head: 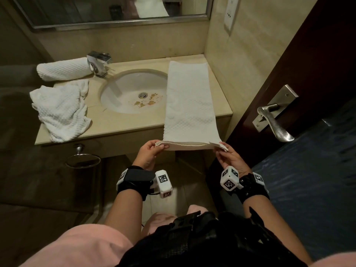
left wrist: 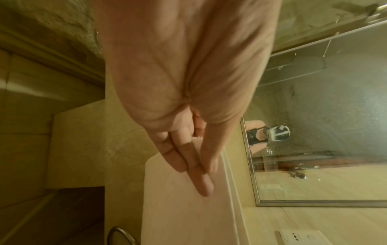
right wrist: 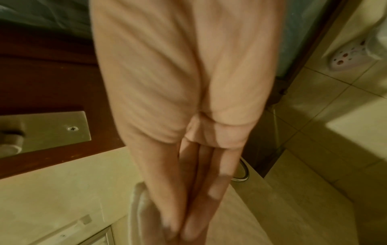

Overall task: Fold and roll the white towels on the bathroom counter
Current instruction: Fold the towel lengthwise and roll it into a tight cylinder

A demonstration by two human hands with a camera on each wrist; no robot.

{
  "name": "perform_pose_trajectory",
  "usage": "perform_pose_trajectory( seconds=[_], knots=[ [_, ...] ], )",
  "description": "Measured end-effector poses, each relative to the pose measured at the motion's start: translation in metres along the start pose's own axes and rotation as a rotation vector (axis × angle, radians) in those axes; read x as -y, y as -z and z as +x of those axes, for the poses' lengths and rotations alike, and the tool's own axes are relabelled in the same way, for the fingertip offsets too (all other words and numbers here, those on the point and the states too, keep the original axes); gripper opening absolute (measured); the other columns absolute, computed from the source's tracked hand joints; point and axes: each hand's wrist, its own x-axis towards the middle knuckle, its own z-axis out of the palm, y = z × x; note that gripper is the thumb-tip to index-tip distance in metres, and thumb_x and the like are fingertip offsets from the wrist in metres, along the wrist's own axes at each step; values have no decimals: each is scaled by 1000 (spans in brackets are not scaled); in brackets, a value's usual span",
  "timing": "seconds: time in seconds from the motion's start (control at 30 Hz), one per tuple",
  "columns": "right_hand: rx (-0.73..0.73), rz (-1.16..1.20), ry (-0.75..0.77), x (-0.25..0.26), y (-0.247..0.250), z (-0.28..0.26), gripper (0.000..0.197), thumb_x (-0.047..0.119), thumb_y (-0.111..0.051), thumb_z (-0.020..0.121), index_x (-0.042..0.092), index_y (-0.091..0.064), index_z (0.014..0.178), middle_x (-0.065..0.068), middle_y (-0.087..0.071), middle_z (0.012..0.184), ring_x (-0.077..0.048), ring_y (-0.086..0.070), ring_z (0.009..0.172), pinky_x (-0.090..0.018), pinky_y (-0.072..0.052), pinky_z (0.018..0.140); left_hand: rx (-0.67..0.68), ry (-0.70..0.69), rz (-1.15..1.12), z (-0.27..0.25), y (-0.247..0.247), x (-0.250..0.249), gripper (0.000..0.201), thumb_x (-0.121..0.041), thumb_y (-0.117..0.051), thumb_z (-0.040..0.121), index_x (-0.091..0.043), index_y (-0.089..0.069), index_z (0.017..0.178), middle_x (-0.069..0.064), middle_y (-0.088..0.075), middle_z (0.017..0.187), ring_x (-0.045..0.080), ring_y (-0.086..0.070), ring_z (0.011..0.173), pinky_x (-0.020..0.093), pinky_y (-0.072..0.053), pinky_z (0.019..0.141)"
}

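Note:
A white towel folded into a long strip lies on the counter right of the sink, its near end hanging past the front edge. My left hand pinches the near left corner, thumb on top. My right hand pinches the near right corner. In the left wrist view my fingers lie under the towel strip with the thumb pressing its edge. The right wrist view is blurred, with my fingers against the towel edge. A rolled towel sits at the back left. A crumpled towel lies front left.
A chrome tap stands behind the sink basin. The mirror hangs above. A dark door with a metal handle is close on the right. A towel ring hangs below the counter front.

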Motion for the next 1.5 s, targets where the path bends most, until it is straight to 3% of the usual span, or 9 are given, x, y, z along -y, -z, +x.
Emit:
perform_pose_trajectory(
  seconds=[0.1,0.3,0.67,0.87,0.97,1.1,1.23,1.4,1.5],
  knots=[
    [-26,-66,48,-3,0,-1,53,9,-78,52,10,-62,103,-10,-73,89,-17,-72,79,-18,-57,66,-20,-10,10,2,2,4,22,0,-54,92,1,-52,114,14,-66,100,14,-69,85,23,-53,89],
    [-135,-141,53,-9,6,5,16,10,-63,88,7,-62,104,-5,-62,79,-8,-60,68,-25,-59,72,-51,115,177,7,6,10,7,-15,-56,94,-10,-56,99,11,-67,99,18,-68,82,25,-56,71],
    [-364,-243,3,-26,9,14,8,1,-63,88,0,-56,84,-8,-49,68,-21,-61,77,-42,-55,87,-258,221,97,13,-1,27,15,-4,-60,91,-7,-50,79,11,-58,89,18,-61,81,30,-59,67],
    [-443,-349,51,-34,-1,15,14,-8,-58,88,-7,-54,101,-22,-62,102,-34,-63,98,-39,-55,85,-382,215,165,15,0,29,21,7,-61,85,-7,-50,74,12,-56,93,25,-59,89,34,-58,66],
    [-489,-421,95,-38,-1,18,27,-13,-55,85,5,-47,104,-20,-56,101,-31,-64,87,-43,-57,80,-416,214,242,17,0,29,27,14,-55,83,-9,-57,70,13,-60,100,29,-62,93,34,-59,65],
    [-447,-481,135,-37,1,23,26,-14,-52,84,9,-46,92,-19,-58,105,-35,-63,97,-43,-58,75,-327,189,293,21,0,29,37,20,-43,84,-10,-61,70,9,-63,100,26,-64,90,28,-57,60],
    [-364,-553,150,-31,2,25,28,-12,-53,86,16,-52,87,-18,-60,112,-35,-64,101,-48,-57,81,-155,189,357,24,3,25,43,23,-27,82,-10,-45,61,6,-57,74,16,-56,73,24,-54,50],
    [-283,-681,106,-23,0,28,23,-7,-50,89,7,-56,73,-13,-61,94,-26,-62,89,-28,-58,70,-74,223,442,30,-2,17,43,22,-16,80,-12,-35,63,5,-47,71,16,-44,67,19,-49,43],
    [-289,-751,76,-19,3,31,30,-6,-45,85,10,-51,60,-13,-58,86,-26,-56,83,-33,-50,69,-50,232,420,33,-7,13,42,21,-16,81,-14,-34,66,3,-45,75,15,-41,67,18,-46,40]
  ],
)
